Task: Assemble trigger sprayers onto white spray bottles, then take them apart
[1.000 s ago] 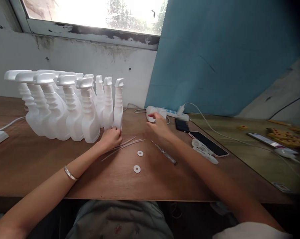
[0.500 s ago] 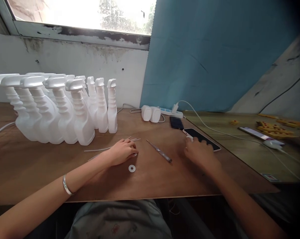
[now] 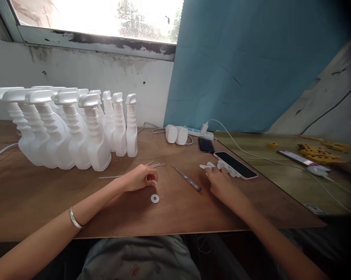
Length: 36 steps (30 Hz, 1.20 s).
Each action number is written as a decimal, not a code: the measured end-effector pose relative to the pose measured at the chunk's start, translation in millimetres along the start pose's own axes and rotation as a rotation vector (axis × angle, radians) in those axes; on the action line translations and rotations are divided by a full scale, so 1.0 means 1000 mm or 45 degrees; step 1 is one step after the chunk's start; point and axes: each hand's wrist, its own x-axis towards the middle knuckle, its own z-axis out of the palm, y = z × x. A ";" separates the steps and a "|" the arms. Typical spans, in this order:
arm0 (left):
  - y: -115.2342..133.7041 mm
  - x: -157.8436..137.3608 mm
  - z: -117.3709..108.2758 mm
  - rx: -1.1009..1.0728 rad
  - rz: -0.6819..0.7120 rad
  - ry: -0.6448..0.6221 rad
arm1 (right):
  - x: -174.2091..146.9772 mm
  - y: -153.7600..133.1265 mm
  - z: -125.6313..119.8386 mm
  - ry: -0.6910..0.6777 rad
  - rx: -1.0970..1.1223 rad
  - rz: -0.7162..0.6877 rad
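Left of centre, my left hand (image 3: 138,179) has thumb and finger pinched on a small white washer (image 3: 154,183), only partly visible. Just below it a second white washer (image 3: 154,198) lies flat on the table. Thin white tubes (image 3: 109,177) lie behind and beneath this hand. My right hand (image 3: 222,186) is closed at the fingertips on a small white plastic piece (image 3: 206,166). More white plastic pieces (image 3: 228,168) lie beyond its fingers, against a phone (image 3: 236,165). A screwdriver (image 3: 187,178) with a clear handle rests between both hands.
White spray bottles (image 3: 98,146) stand in rows at the left. Two white containers (image 3: 176,134) lie near a power strip (image 3: 199,132) at the back. A white cable (image 3: 245,148) runs right, toward another phone (image 3: 303,160) and yellow pieces (image 3: 318,153).
My right hand has moved left and toward me, bringing a white piece off the pile by the phone. My left hand has lifted slightly, and the washer in its fingers shows more clearly.
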 end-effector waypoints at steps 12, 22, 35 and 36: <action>0.004 -0.004 -0.004 -0.676 -0.155 0.252 | 0.047 -0.015 -0.016 0.309 0.261 -0.143; 0.012 -0.009 -0.020 -0.546 -0.104 0.601 | 0.061 -0.112 -0.039 0.606 1.449 -0.424; -0.002 -0.009 -0.010 -0.272 0.004 0.481 | 0.042 -0.124 -0.035 0.404 1.601 -0.377; -0.001 -0.009 -0.010 -0.275 -0.002 0.486 | 0.042 -0.125 -0.034 0.410 1.602 -0.374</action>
